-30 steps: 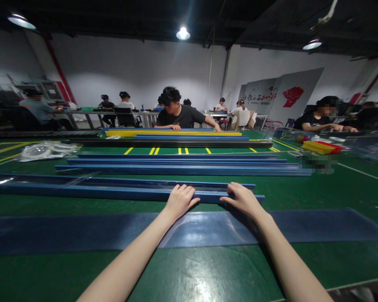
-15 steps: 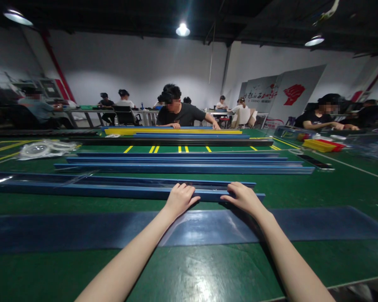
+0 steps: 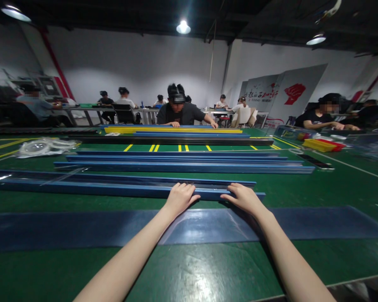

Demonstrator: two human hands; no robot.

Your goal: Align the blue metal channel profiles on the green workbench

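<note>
A long blue U-shaped channel (image 3: pixel 119 191) lies across the green tabletop, open side up, with clear film (image 3: pixel 69 174) inside it toward the left. My left hand (image 3: pixel 182 197) grips the channel's near wall, fingers hooked over the top and thumb along the front. Farther right, near the channel's end, my right hand (image 3: pixel 242 198) holds the same wall, its thumb pointing left. The fingertips of both hands are partly hidden inside the channel. Below my wrists a wide, translucent bluish plastic strip (image 3: pixel 208 226) lies flat, crossed by my forearms.
More blue channels (image 3: pixel 182 167) lie beyond, then a black strip (image 3: pixel 176 140) and a yellow channel (image 3: pixel 176 130) near a co-worker (image 3: pixel 181 111). A bagged white coil (image 3: pixel 44 147) is at left. A phone (image 3: pixel 315 162) and yellow tray (image 3: pixel 319 145) are at right.
My hands stay in place on the channel. The clear film inside it has shifted slightly left. The co-worker opposite has changed head position and moved one hand slightly.
</note>
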